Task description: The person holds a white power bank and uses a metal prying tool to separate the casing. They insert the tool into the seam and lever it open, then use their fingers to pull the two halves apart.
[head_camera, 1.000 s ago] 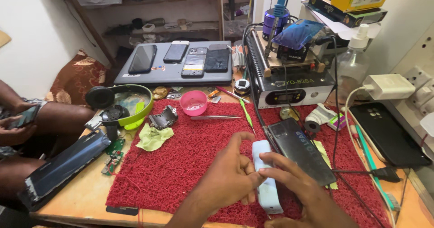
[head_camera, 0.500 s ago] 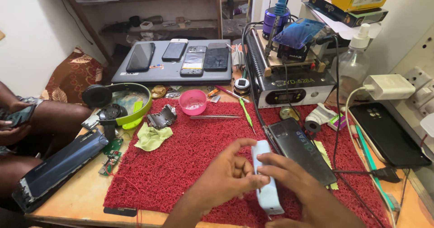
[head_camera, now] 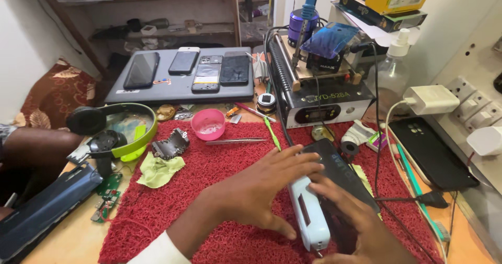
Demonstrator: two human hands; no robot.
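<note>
Loosely spread, fingers flat: left hand (head_camera: 256,193) rests over the near end of a pale blue-white plastic device (head_camera: 309,215), thumb beside its casing, nothing clenched. Right hand (head_camera: 361,227) lies with fingers extended on a dark glossy slab, a phone-like panel (head_camera: 337,164), pressing rather than gripping; whether it closes around the edge, cannot tell. Device is oblong, rounded, smooth, with a narrow dark window; it sits on the mat just beside the dark panel, touching it.

Red mat (head_camera: 209,191): coarse looped fibre, covers the wooden bench. On it a crumpled yellow-green cloth (head_camera: 159,171) and thin metal tweezers (head_camera: 235,141).

Containers: small pink plastic bowl (head_camera: 208,124), round, shallow, pale residue inside, contents unclear. Grey laptop lid (head_camera: 180,88) serves as a tray, bearing four dark glass-faced phones in a row. Clear plastic pump bottle (head_camera: 392,70) stands at right, behind a boxy metal heating unit (head_camera: 324,99) with cables. Black-and-green headphones (head_camera: 112,128) lie left of the mat.
</note>
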